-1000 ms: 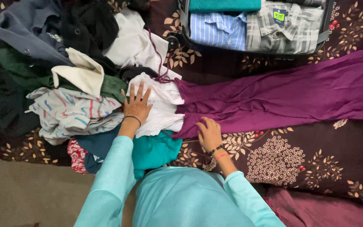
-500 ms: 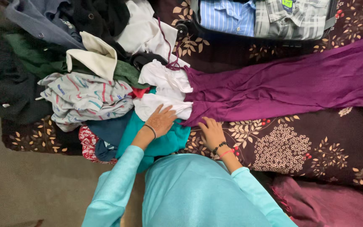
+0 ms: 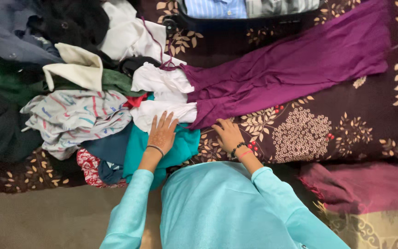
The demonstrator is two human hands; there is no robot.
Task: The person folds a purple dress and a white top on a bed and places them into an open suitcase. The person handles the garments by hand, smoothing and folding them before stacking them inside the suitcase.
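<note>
We are pressing our flat left hand point(image 3: 162, 133) on teal cloth point(image 3: 180, 147); right hand point(image 3: 229, 134) unclenched beside purple trousers point(image 3: 282, 74); beyond, a suitcase point(image 3: 249, 20) is holding folded shirts point(image 3: 215, 8).

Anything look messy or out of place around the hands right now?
Yes: the clothes pile left of the left hand is jumbled and unfolded, unlike the purple trousers spread flat by the right hand. Nothing looks damaged.

Two hands rest on the bed: the left hand point(image 3: 163, 133) and the right hand point(image 3: 228, 135). One purple garment point(image 3: 291, 69) is spread out, one teal garment point(image 3: 180, 147) lies at the near edge, one suitcase point(image 3: 249, 18) sits at the far edge, and one mixed clothes heap point(image 3: 70, 92) covers the left end.
</note>
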